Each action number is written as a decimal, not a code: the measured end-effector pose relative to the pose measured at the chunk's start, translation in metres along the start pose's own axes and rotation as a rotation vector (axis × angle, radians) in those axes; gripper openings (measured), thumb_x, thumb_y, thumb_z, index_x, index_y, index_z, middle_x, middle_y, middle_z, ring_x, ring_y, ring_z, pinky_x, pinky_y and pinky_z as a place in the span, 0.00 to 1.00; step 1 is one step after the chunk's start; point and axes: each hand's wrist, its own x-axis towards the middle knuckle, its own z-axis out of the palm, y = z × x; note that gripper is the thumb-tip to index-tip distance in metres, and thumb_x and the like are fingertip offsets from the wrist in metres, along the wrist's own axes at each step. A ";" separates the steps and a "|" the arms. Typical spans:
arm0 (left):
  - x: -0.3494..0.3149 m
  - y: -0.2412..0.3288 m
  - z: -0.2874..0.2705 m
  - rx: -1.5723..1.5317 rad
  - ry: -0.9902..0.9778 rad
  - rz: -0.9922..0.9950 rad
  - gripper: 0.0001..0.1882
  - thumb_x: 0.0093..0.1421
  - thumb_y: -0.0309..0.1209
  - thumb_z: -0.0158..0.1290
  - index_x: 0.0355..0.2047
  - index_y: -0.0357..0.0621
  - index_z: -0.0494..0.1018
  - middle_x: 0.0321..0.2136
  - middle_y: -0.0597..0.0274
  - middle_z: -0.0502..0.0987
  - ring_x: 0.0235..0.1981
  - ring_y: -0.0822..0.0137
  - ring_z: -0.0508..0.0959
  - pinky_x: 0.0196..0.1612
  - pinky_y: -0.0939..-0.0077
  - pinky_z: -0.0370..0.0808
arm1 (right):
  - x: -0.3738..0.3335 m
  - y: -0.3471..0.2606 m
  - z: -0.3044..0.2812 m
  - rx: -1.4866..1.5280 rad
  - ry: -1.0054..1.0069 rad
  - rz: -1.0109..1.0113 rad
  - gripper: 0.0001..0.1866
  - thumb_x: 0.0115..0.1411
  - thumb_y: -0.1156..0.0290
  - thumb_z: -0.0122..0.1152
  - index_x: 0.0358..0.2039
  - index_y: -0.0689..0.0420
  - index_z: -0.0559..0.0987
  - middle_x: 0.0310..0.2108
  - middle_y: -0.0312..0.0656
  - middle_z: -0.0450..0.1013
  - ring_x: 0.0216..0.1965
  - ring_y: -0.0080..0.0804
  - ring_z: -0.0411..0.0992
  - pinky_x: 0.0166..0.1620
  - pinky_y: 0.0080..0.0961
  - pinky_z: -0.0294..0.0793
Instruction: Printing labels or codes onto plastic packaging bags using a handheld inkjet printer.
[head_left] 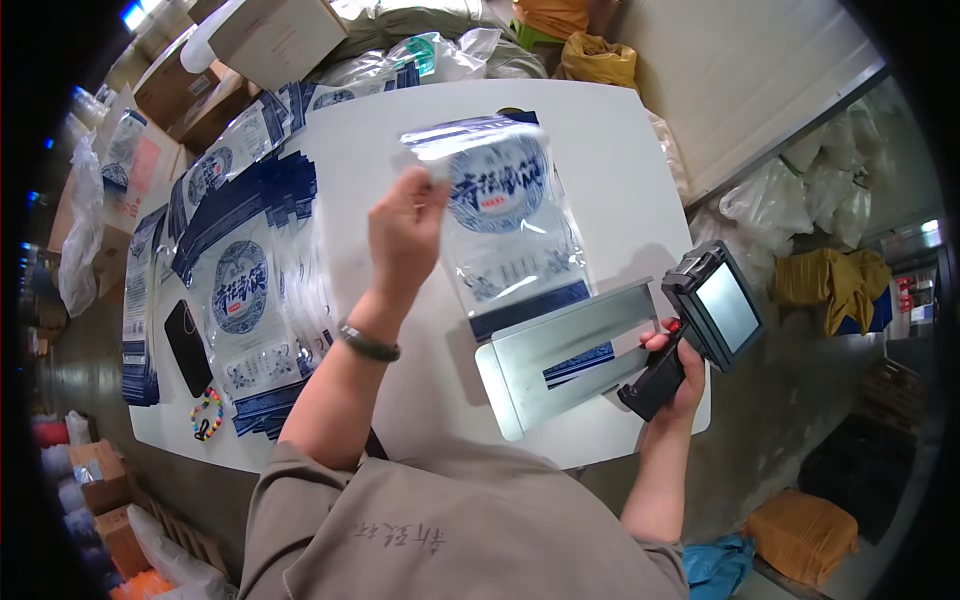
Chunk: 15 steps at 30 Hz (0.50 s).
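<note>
My left hand (405, 230) is closed in a pinch at the upper left edge of a clear plastic packaging bag (515, 255) with blue printing. The bag's top is raised and slightly blurred. Dark blue edges (580, 365) of what looks like another bag show around and below it. In my right hand (688, 378) is a handheld inkjet printer (690, 275), gripped by its black handle, its screen lit. A bent silver metal plate (512, 360) with a rectangular cutout extends left from the printer, over the lower end of the bag.
Fanned stacks of similar bags (275, 290) cover the left of the white table (420, 400). A black phone (186, 345) and a colourful bead strap (207, 415) lie by them. Cardboard boxes (275, 45) stand beyond the far left edge; wrapped sacks (600, 65) stand behind.
</note>
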 end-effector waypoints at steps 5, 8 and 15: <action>-0.002 0.048 -0.116 -0.275 0.186 -0.057 0.19 0.66 0.27 0.48 0.56 0.43 0.63 0.39 0.63 0.77 0.35 0.78 0.74 0.36 0.83 0.72 | -0.004 -0.002 -0.007 0.109 0.004 0.006 0.20 0.60 0.65 0.52 0.48 0.66 0.68 0.28 0.46 0.75 0.41 0.39 0.72 0.53 0.33 0.68; 0.002 0.037 -0.200 -0.201 0.298 -0.030 0.26 0.67 0.26 0.46 0.65 0.43 0.55 0.41 0.61 0.78 0.38 0.78 0.75 0.42 0.84 0.72 | -0.003 -0.002 -0.010 0.200 -0.034 0.044 0.20 0.61 0.64 0.52 0.48 0.65 0.69 0.29 0.45 0.75 0.41 0.39 0.71 0.53 0.33 0.68; -0.023 -0.086 -0.320 -0.024 0.276 -0.269 0.23 0.67 0.27 0.46 0.61 0.42 0.60 0.42 0.59 0.77 0.39 0.79 0.75 0.43 0.84 0.71 | 0.000 -0.002 -0.013 0.321 -0.165 0.020 0.18 0.62 0.63 0.49 0.47 0.63 0.69 0.28 0.43 0.72 0.40 0.35 0.67 0.50 0.29 0.67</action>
